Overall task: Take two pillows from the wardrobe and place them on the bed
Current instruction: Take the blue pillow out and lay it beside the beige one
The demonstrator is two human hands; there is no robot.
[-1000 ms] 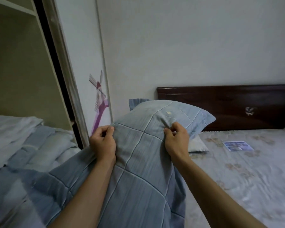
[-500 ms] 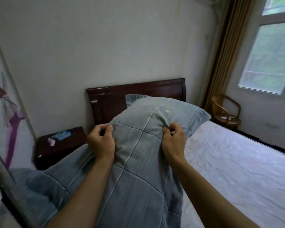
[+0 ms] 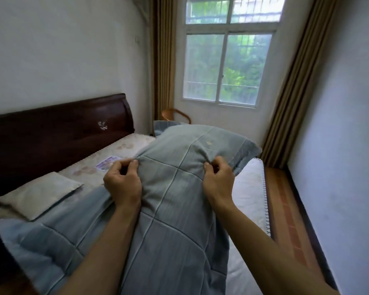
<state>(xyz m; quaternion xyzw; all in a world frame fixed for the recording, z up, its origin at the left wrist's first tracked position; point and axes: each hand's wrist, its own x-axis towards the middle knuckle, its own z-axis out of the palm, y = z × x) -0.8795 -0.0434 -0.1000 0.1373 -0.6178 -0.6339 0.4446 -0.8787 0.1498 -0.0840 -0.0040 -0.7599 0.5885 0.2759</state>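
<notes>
A large blue pillow (image 3: 190,158) with pale crossing stripes is held up in front of the person, above the bed (image 3: 250,184). Its far end is raised toward the window (image 3: 226,67), and its near end is cut off by the lower edge of the view. It is gripped on its upper face by both hands. The left hand (image 3: 123,184) is set at the pillow's left edge with knuckles up and fingers curled, and a fold of the cover is pinched between thumb and forefinger. The right hand (image 3: 218,182) is placed nearer the right side, curled in the same way. A small bunch of fabric is pinched between its thumb and fingertips, and creases are drawn toward that spot. Both bare forearms are stretched forward from the lower edge and angled inward toward the pillow. More blue fabric of the same pattern is spread over the bed at lower left; whether it belongs to the same pillow cannot be told. A smaller grey pillow (image 3: 38,194) is laid flat near the dark headboard (image 3: 58,128), well left of the hands. A small printed card (image 3: 107,163) is seen on the mattress just beyond the left hand. The window is flanked by brown curtains (image 3: 294,86), and a wooden chair (image 3: 175,116) below it is partly hidden by the blue pillow.
</notes>
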